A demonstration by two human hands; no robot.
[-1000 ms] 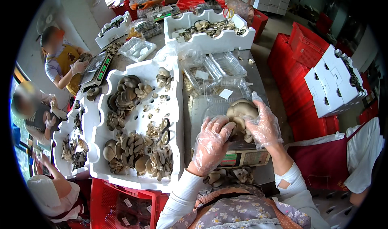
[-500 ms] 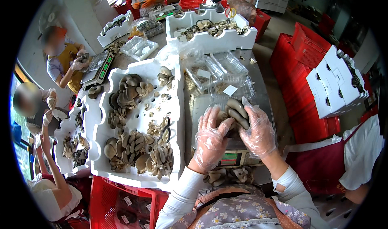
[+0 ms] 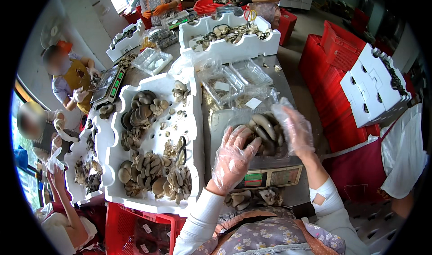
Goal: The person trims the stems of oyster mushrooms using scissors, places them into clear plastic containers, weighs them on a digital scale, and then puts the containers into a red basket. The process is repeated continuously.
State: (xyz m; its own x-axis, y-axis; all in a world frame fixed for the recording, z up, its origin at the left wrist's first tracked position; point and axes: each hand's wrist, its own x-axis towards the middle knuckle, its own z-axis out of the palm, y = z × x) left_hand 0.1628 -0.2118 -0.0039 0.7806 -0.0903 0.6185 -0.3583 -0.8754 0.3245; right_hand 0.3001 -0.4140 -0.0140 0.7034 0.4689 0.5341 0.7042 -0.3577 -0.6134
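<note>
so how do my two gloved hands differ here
The gloved left hand looks fairly sharp, while the gloved right hand is blurred.
The left hand's fingers bend at the left side of the grey-brown mushroom cluster; the right hand's stretch out at its right.
The left white sleeve shows no hole; the right white sleeve does.
Both hands wear clear plastic gloves.

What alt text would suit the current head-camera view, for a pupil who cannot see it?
A person's gloved left hand and right hand flank a grey mushroom cluster over a scale. A white foam crate of more mushrooms sits to the left; other people are nearby.
</note>
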